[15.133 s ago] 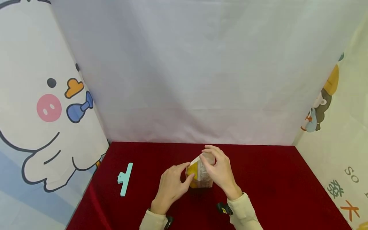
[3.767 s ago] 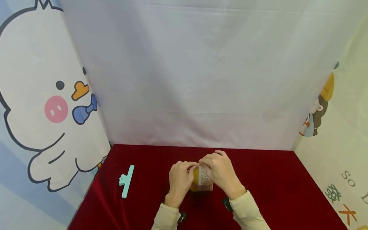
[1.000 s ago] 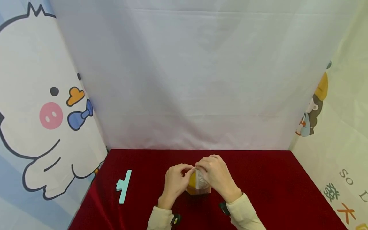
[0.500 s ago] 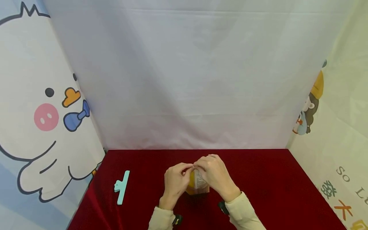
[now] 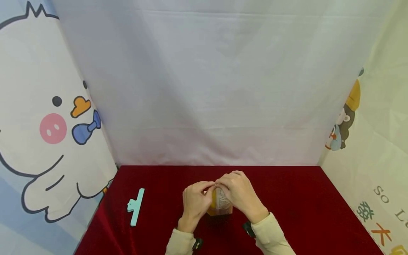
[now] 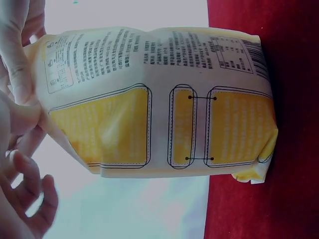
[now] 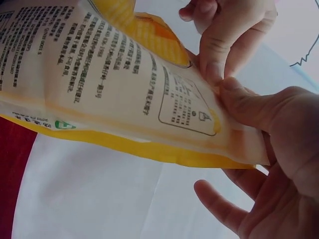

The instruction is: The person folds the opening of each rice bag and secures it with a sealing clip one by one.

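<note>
A yellow and white printed packaging bag (image 5: 223,203) stands upright on the red cloth, its top end raised between both hands. My left hand (image 5: 195,202) pinches the top edge between thumb and fingers. Right beside it, my right hand (image 5: 240,193) pinches the same edge, fingertips meeting the left ones. In the left wrist view the bag (image 6: 164,104) looks full, with dark print and yellow panels. The right wrist view shows both thumbs pressed at the bag's (image 7: 119,84) top corner area. Whether the top is cut or sealed is hidden by the fingers.
A mint-green long-bar clip (image 5: 135,207) lies on the left part of the red cloth (image 5: 287,205). A pale curtain (image 5: 207,88) hangs behind the table, and printed cloths hang along its left and right sides.
Earlier the hands were apart at the bag's top, with the right fingers loosely spread; now both pinch together at the top edge. Over the last second they hardly move. The clip stays put.
</note>
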A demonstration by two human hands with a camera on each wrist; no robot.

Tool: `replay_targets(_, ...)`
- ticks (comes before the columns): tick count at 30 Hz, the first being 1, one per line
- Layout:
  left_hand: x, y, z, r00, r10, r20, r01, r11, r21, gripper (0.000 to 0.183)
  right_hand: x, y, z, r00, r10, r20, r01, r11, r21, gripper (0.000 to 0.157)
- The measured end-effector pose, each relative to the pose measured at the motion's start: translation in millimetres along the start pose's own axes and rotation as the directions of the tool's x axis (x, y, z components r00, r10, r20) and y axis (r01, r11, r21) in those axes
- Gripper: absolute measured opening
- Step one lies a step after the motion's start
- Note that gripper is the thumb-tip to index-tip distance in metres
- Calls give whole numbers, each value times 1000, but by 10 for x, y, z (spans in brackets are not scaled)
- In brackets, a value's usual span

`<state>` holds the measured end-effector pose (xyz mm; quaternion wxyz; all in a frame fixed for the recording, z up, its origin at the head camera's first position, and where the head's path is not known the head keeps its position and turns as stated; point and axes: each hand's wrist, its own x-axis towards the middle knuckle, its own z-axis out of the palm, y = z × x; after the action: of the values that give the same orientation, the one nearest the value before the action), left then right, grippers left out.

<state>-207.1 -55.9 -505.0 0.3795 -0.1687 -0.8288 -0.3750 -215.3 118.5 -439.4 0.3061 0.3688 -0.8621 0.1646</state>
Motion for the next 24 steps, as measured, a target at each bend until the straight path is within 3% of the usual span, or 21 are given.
replay_targets(6, -21, -32, -35, 995, -43, 94, 42, 999, 12, 10, -8, -5, 2, 1000, 17, -4, -17, 1000, -4, 12)
replay_targets(14, -51, -97, -34, 994, -23, 103, 16, 997, 69, 10, -4, -11, 27, 1000, 18, -10, -18, 1000, -8, 15)
replay_targets(18, -72, -127, -58, 987, -57, 147, 45, 995, 83, 11, -5, -17, 35, 1000, 16, -12, -16, 1000, -1, 16)
replay_targets(24, -108, -174, -92, 977, -72, 200, 33, 980, 194, 11, 3, -11, 45, 1000, 14, -23, -14, 1000, -3, 16)
